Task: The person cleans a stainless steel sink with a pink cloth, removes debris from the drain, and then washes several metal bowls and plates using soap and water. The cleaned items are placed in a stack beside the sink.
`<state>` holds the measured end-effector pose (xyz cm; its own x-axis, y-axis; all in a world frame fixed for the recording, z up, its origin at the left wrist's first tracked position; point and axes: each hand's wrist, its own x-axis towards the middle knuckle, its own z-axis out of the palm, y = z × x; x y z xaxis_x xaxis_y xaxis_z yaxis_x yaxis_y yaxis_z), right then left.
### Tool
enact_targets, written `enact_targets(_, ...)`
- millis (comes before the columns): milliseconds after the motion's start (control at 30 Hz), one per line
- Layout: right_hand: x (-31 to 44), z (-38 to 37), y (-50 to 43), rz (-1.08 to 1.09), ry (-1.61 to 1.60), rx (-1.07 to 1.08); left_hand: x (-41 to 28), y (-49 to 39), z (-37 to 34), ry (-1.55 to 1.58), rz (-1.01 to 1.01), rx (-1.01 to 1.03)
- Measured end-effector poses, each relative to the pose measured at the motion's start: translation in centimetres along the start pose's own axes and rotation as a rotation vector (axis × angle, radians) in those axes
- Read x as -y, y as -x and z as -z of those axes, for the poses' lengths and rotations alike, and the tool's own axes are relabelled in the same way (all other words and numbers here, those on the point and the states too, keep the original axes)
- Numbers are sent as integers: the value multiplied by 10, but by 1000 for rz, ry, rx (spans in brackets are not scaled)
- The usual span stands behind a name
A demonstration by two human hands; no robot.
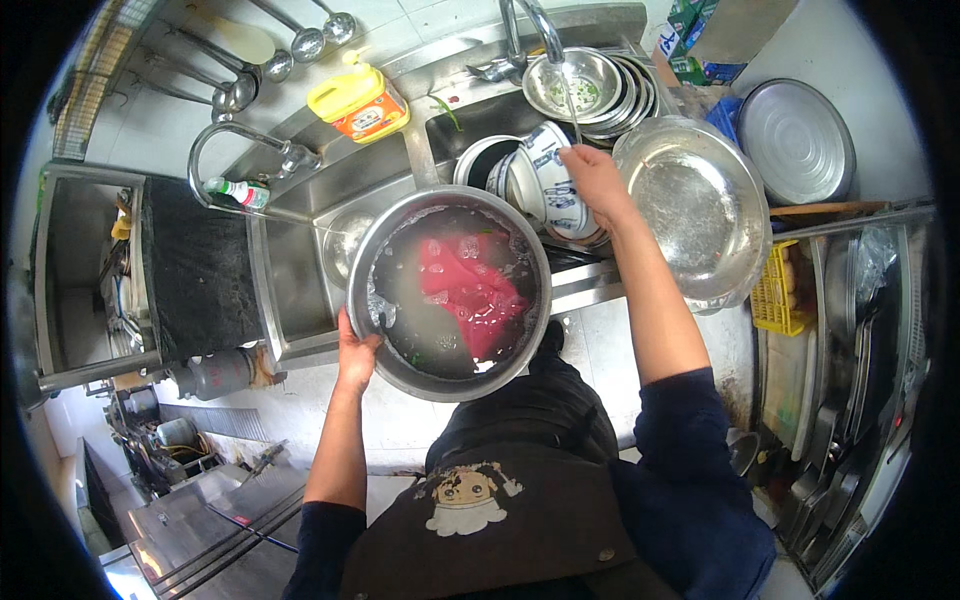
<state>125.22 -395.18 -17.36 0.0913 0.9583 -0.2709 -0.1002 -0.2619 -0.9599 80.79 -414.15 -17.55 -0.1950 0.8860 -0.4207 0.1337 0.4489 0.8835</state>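
My left hand [355, 356] grips the side of a round metal basin [365, 330], its thumb near the rim. Cloudy, sudsy water fills the basin, and a pinkish-red cloth [469, 281] lies in it, partly submerged. Over the right sink, my right hand [598, 184] holds the edge of a blue-and-white patterned bowl [559, 184], tilted on its side. A thin stream of water runs from the faucet [546, 34] beside that hand. Next to the bowl are other bowls [523, 184] and a white-rimmed round container [476, 154], partly hidden by the basin.
Stacked metal bowls [577, 86] stand behind the sink's right side. A large metal basin [686, 202] sits right of my right forearm. A yellow detergent jug [360, 105] rests on the sink's back ledge. The left sink [296, 270] holds a metal strainer or bowl [345, 244].
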Motion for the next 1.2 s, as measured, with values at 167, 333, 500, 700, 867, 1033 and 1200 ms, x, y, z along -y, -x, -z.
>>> enact_targets(167, 69, -34, 53, 207, 32, -20, -6, 4, -4, -360, -224, -94)
enact_targets(333, 99, -85, 122, 251, 62, 77, -51, 24, -28, -637, -532, -195)
enact_targets(500, 45, -162, 178, 319, 346, 207, -103, 44, -64, 517, 3, 414)
enact_targets(700, -11, -201, 208, 412, 486, 520, -99, 22, -69, 299, 271, 136)
enact_targets(867, -44, -168, 183, 556, 1001, 256, -68, 2, -66, 280, 214, 66)
enact_targets(1033, -75, -151, 159, 207, 1424, 148, -51, -10, -68, 270, 106, 60)
enact_targets(1200, -29, -127, 137, -88, 923, 206, -40, -16, -67, 364, 120, 89)
